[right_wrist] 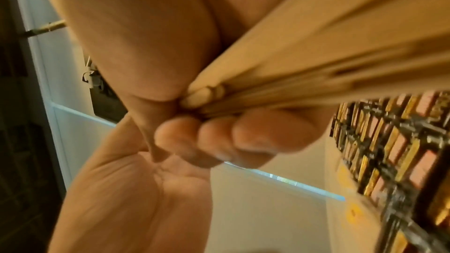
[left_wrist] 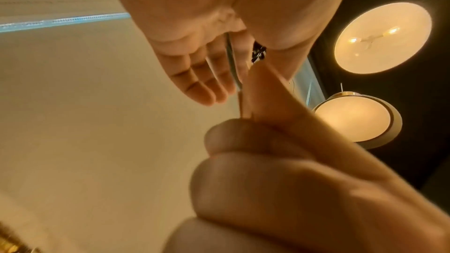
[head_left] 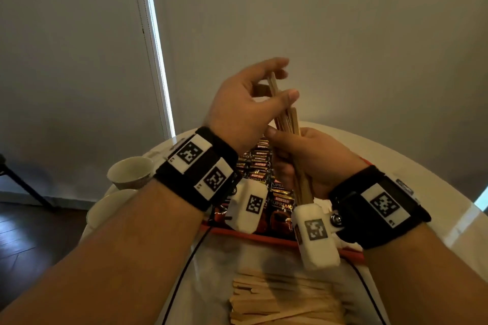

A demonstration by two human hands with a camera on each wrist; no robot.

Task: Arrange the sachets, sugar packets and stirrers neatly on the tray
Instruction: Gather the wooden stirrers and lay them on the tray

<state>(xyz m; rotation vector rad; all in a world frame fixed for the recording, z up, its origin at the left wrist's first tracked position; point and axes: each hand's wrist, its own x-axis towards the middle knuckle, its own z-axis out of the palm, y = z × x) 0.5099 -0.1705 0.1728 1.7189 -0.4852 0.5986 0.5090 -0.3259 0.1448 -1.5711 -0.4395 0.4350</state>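
Your right hand (head_left: 314,163) is fisted around the lower half of a stirrer bundle (head_left: 286,124), held upright above the tray (head_left: 264,233), likely so the ends can be evened before you lay it down. Your left hand (head_left: 245,108) sits on the bundle's top end, thumb and forefinger pinching loosely, other fingers relaxed and nearly straight; looks like squaring or pulling out 1 stick, can't tell which. Stirrers: flat, pale wood, rounded tips, fanned slightly where they leave the fist, so not yet aligned. A 2nd pile of loose stirrers (head_left: 285,298) lies close to you, off the tray, overlapping unevenly. Sachets (head_left: 260,163), dark with red and gold print, already sit in overlapped rows on the tray under your hands. 2 cups (head_left: 129,171) stand left of it. No sugar packets visible.
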